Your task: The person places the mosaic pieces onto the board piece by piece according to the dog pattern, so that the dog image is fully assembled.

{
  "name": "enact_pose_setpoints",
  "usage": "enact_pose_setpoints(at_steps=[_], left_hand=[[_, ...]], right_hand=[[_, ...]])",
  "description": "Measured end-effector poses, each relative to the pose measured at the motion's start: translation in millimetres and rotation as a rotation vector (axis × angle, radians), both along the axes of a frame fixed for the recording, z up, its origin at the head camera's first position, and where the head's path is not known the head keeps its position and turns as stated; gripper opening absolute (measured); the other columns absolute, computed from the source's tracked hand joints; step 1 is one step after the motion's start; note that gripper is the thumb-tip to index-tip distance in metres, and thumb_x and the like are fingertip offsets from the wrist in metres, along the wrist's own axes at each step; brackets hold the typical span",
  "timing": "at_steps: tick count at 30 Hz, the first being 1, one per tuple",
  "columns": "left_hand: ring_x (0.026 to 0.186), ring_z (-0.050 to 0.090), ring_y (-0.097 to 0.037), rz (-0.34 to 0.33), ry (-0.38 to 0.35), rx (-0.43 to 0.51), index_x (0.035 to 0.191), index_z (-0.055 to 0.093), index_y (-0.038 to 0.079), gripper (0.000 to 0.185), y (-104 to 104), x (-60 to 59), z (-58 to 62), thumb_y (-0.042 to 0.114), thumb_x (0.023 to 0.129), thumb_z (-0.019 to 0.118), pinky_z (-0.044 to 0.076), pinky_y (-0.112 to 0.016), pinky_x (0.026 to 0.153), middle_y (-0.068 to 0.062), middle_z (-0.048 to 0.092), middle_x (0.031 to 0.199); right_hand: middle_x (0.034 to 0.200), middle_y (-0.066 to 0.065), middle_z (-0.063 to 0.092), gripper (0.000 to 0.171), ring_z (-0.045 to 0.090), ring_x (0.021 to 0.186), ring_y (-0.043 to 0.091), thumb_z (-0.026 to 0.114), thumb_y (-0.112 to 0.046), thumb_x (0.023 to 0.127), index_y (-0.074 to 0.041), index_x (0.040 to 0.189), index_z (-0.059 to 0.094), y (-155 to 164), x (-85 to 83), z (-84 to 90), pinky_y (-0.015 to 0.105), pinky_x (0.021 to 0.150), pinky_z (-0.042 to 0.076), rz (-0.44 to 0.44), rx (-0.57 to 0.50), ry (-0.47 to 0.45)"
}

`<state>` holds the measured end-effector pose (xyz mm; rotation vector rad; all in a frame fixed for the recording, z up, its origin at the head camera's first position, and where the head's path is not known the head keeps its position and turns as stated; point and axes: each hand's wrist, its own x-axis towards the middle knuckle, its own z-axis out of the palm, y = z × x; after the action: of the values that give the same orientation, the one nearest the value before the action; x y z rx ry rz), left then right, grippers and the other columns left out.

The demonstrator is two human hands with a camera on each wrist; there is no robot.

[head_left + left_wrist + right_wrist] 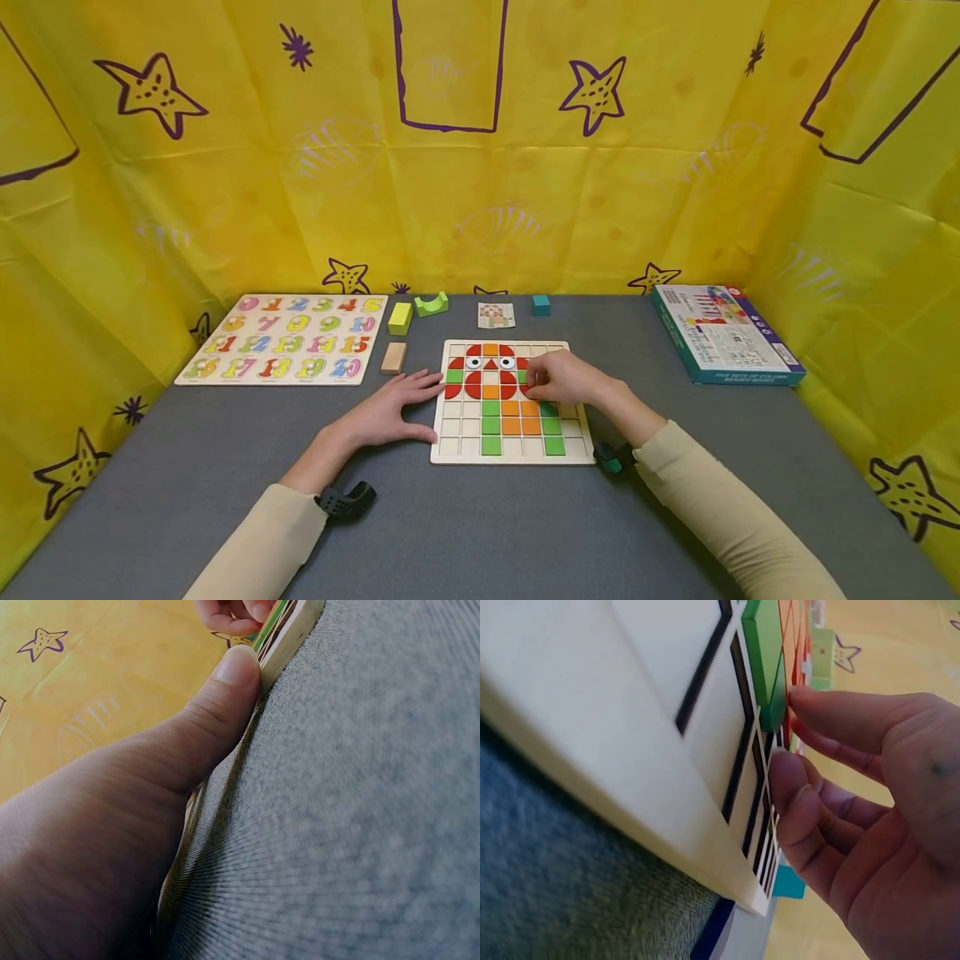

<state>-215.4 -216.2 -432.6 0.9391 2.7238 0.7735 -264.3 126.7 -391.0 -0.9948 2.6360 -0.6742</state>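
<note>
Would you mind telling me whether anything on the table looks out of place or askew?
Nothing stands out. The mosaic board lies square, its tiles seated in the grid; the left hand steadies its edge, the right hand rests on the tiles.

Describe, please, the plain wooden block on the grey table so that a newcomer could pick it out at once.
Start from the large number puzzle board at the table's far left. Just off its lower right corner, between it and the wooden grid board with coloured tiles, lies the small rectangular natural-wood block. Unlike the yellow-green block behind it, it is unpainted, pale tan.
</note>
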Motion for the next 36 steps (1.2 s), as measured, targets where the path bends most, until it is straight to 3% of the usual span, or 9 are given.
enact_pose_setpoints(at_steps=[6,14,24,36], left_hand=[[0.151,0.020,-0.036,-0.010,-0.001,0.005,0.153,0.046,0.010,0.090,0.0,0.7,1.1,0.056,0.083,0.077,0.010,-0.058,0.120,-0.007,0.034,0.161],[0.150,0.020,-0.036,-0.012,0.002,0.007,0.153,0.046,0.010,0.090,-1.3,0.4,0.9,0.056,0.083,0.077,0.010,-0.059,0.120,-0.007,0.034,0.161],[0.150,0.020,-0.036,-0.012,0.001,0.007,0.153,0.046,0.010,0.090,-1.3,-0.1,0.2,0.057,0.083,0.077,0.010,-0.059,0.120,-0.007,0.034,0.161],[0.151,0.020,-0.036,-0.010,0.003,0.008,0.153,0.046,0.011,0.090,-1.1,-0.1,0.1,0.057,0.083,0.077,0.009,-0.058,0.120,-0.006,0.035,0.161]], right_hand=[[0.074,-0.003,0.058,0.008,0.052,0.068,0.015,0.076,-0.018,0.092,-0.014,0.093,0.070,12.1,-0.6,3.5,0.027,0.058,0.043,-0.023,-0.055,-0.052],[0.082,-0.001,0.060,0.014,0.054,0.077,0.018,0.075,-0.016,0.093,-0.008,0.104,0.069,34.5,0.2,10.8,0.030,0.066,0.047,-0.098,-0.080,-0.064],[0.082,-0.001,0.060,0.016,0.055,0.077,0.018,0.076,-0.011,0.091,-0.003,0.103,0.070,66.2,3.6,8.9,0.030,0.068,0.048,-0.135,-0.099,-0.043],[0.081,-0.003,0.062,0.008,0.055,0.075,0.016,0.076,-0.011,0.092,-0.008,0.098,0.071,88.7,5.4,-2.7,0.030,0.067,0.048,-0.130,-0.034,-0.080]])
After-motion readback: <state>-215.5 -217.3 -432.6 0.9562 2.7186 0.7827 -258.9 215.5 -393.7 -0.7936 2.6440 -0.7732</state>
